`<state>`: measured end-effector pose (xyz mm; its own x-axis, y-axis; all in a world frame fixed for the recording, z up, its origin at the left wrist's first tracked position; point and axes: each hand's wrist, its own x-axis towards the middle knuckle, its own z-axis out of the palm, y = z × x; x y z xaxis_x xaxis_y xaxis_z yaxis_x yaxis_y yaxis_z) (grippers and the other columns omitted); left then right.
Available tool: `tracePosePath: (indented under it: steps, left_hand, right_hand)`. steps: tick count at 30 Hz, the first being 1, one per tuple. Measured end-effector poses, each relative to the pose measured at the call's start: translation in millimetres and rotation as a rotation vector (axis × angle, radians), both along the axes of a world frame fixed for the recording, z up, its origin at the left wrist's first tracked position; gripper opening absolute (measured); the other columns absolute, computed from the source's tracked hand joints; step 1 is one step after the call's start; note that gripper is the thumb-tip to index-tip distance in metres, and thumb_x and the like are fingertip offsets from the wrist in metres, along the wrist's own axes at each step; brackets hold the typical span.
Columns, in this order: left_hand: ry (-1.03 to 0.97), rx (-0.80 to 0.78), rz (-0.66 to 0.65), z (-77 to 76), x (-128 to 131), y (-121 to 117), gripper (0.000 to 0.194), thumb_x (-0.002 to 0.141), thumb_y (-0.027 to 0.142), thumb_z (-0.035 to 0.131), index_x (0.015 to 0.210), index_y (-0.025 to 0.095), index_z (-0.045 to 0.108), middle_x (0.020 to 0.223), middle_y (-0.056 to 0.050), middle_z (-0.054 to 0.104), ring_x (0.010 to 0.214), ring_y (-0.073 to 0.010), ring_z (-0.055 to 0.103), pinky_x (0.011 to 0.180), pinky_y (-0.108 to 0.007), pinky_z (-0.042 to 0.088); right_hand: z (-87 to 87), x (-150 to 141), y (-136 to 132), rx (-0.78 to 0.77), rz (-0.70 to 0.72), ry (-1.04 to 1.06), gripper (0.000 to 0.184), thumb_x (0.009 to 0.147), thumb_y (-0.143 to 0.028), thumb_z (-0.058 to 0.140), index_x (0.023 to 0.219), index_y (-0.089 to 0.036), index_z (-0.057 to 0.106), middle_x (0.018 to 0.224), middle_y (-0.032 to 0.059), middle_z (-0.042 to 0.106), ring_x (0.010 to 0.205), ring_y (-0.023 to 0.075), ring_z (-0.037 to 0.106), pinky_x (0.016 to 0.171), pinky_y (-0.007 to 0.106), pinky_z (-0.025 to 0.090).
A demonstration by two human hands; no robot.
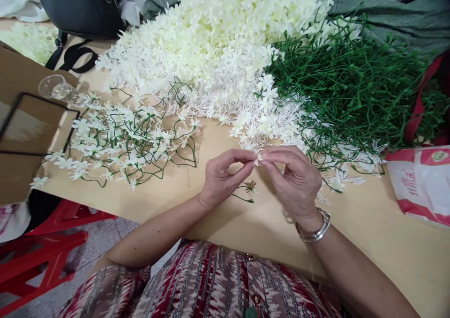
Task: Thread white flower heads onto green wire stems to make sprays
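Note:
Both hands meet over the table's front part, pinching one small white artificial flower (258, 159) between their fingertips. My left hand (225, 173) grips it from the left with thumb and forefinger. From the other side, my right hand (295, 175) closes thumb and fingers on the same flower. Below them on the table lies a green plastic stem (244, 198), partly hidden by my left hand. A big heap of white artificial flowers (211, 41) rises behind the hands. Green stems (344, 84) are piled at the right, and stems with flowers on them (126, 140) lie at the left.
A cardboard box (24, 102) and a clear plastic cup (58, 88) stand at the left. At the back left is a black bag (80, 9). A red and white packet (422, 182) lies at the right edge. Red stools (45, 257) are beside the table (365, 243).

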<state>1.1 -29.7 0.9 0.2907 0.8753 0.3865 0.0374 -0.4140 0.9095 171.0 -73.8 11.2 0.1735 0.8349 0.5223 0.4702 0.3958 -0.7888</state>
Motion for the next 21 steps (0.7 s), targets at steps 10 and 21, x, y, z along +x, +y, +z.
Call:
tracePosePath:
  steps: [10, 21]
  left_hand:
    - [-0.061, -0.157, -0.036, -4.2, 2.1, 0.7, 0.019, 0.098, 0.039, 0.078, 0.103, 0.021, 0.079, 0.099, -0.007, 0.084, 0.088, -0.0163, 0.080, 0.087, -0.030, 0.067]
    - [-0.099, -0.187, 0.110, 2.8, -3.1, 11.7, 0.023, 0.104, 0.042, 0.071, 0.114, 0.022, 0.076, 0.113, -0.008, 0.081, 0.099, -0.0166, 0.080, 0.093, -0.031, 0.065]
  right_hand:
    - [-1.8, -3.0, 2.8, -0.037, -0.011, 0.085, 0.014, 0.096, -0.020, 0.077, 0.105, -0.031, 0.076, 0.101, 0.0023, 0.079, 0.100, 0.0234, 0.075, 0.091, 0.045, 0.063]
    - [-1.6, 10.4, 7.0, -0.115, -0.090, 0.288, 0.002, 0.102, -0.026, 0.069, 0.101, -0.027, 0.068, 0.099, 0.0052, 0.081, 0.097, 0.0249, 0.080, 0.090, 0.046, 0.063]
